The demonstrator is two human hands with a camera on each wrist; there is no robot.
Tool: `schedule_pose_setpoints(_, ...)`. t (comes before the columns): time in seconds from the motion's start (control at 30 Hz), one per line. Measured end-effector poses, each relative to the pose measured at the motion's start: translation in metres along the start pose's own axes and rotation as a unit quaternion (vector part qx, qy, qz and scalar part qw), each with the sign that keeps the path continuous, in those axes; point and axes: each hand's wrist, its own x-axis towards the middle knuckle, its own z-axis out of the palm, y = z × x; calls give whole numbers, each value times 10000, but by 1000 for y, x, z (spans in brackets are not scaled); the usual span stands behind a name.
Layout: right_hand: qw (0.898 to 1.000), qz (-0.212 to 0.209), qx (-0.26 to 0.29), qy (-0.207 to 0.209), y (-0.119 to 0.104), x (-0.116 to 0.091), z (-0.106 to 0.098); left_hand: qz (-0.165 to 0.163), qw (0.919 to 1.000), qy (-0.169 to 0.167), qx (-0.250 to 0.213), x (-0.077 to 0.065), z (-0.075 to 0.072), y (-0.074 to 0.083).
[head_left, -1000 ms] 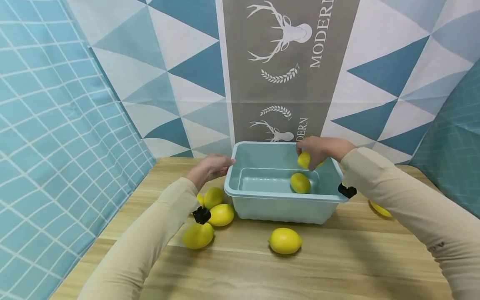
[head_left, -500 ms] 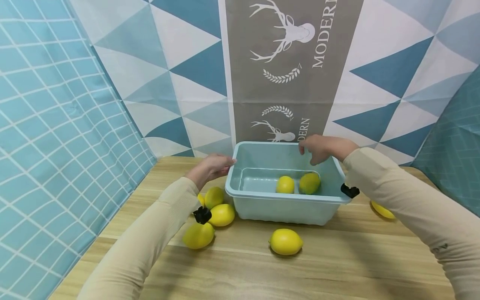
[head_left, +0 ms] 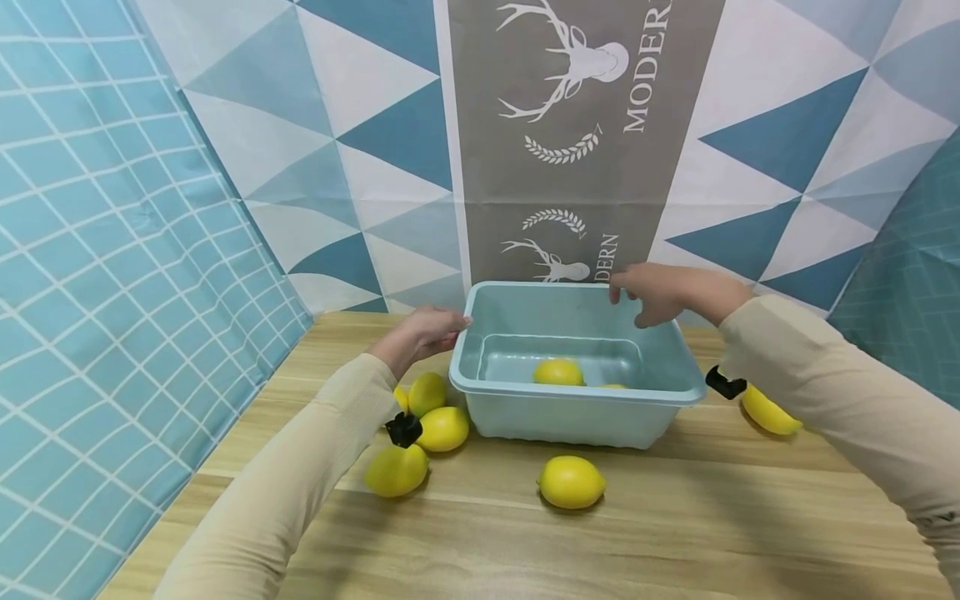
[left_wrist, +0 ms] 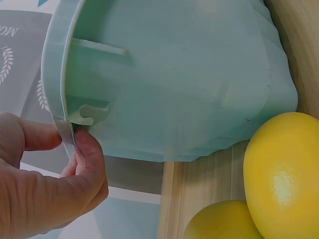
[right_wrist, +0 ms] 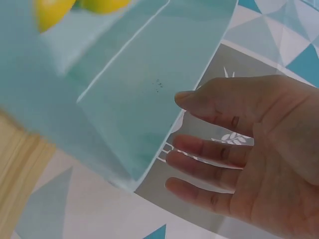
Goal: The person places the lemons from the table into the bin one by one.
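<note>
A pale blue-green plastic bin (head_left: 570, 418) stands on the wooden table. My left hand (head_left: 426, 332) pinches its left rim between thumb and fingers, as the left wrist view shows up close. Inside the bin lies one lemon (head_left: 558, 372), with the top of a second lemon (head_left: 615, 386) just showing behind the front wall. Over the bin's back right corner, my right hand (head_left: 654, 292) holds nothing. Its fingers (right_wrist: 204, 167) are spread and relaxed in the right wrist view, close to the rim.
Several lemons (head_left: 442, 429) are grouped left of the bin, partly behind the left sleeve. A single lemon (head_left: 572, 482) lies in front of the bin. Another yellow fruit (head_left: 768, 412) sits to the right, partly under the right forearm. Patterned cloth (head_left: 555, 167) hangs behind.
My right hand let go of a lemon, which dropped into the bin. Both lemons in the bin rolled about. The right hand then moved right and slightly up; the left hand stayed on the rim.
</note>
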Motion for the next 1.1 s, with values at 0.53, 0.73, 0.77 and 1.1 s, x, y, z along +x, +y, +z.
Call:
schedule_pose_setpoints(0.53,9951,-122,152,972,20,-40,19,17,10000,-83,-40,0,-1,-1)
schedule_pose_setpoints(0.73,9912,29,132,1315,29,-53,24,10,10000,-78,-32,-1,-1,-1)
schedule_pose_setpoints(0.77,9904,42,104,1376,30,-55,26,11,10000,-90,-27,-1,-1,-1)
schedule_pose_setpoints(1.1,9831,171,23,1824,42,-77,39,4,9999,-127,-42,-2,-3,-2)
